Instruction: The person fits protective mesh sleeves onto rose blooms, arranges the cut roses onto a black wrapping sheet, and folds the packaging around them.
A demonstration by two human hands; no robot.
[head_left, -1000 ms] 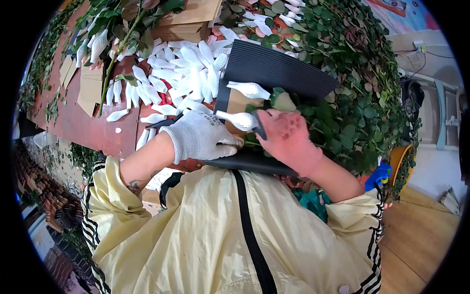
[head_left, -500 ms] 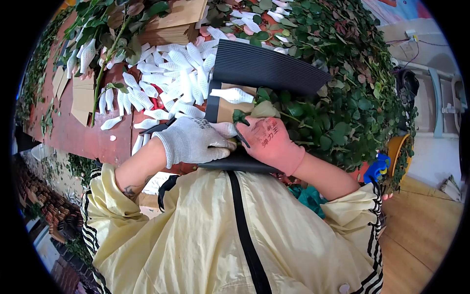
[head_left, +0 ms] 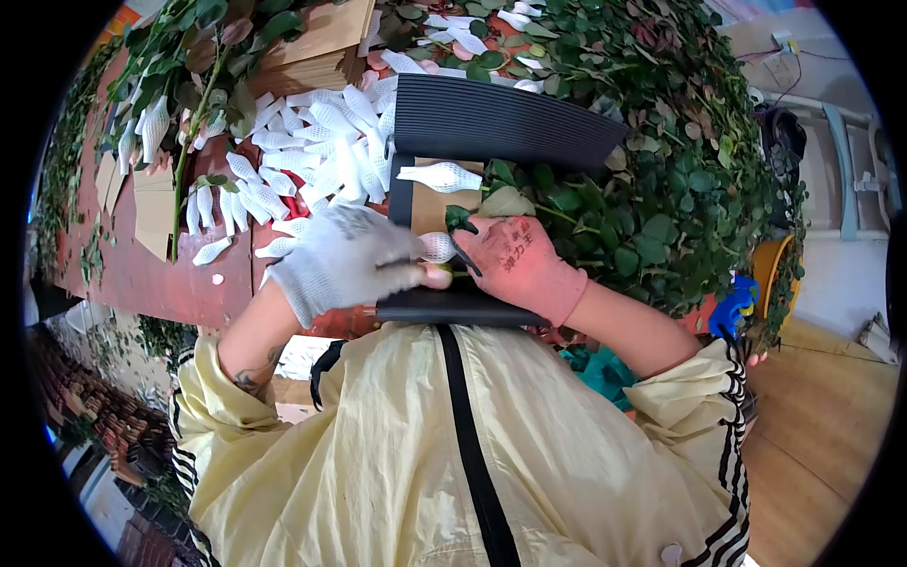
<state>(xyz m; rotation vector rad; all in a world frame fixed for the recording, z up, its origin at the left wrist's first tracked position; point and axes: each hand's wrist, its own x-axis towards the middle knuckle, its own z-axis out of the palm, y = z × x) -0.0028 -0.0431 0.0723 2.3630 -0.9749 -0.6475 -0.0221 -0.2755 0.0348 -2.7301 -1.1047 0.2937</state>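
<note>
My left hand (head_left: 350,260), in a grey-white glove, is smeared by motion. Its fingertips are beside a netted rose bud (head_left: 436,248) and a small pale pink-green tip (head_left: 436,275), perhaps a bare bud; whether it grips anything is unclear. My right hand (head_left: 518,257), in a pink glove, is closed around rose stems just behind these heads. Both hands work over a black ribbed holder (head_left: 510,118) lined with a brown cardboard sheet (head_left: 430,203). Another rose in a white net sleeve (head_left: 444,177) lies on the cardboard, its leafy stem pointing right.
Many loose white net sleeves (head_left: 326,142) lie on the red table (head_left: 104,231) to the left. Leafy rose stems (head_left: 661,189) are heaped at right. A cardboard stack (head_left: 316,47) stands behind. Upper left, netted roses (head_left: 154,128) hang among leaves. A yellow bin (head_left: 777,302) stands at right.
My left hand has drawn back a little to the left, its fingers now blurred and off the netted bud. My right hand keeps its hold. The view has shifted slightly.
</note>
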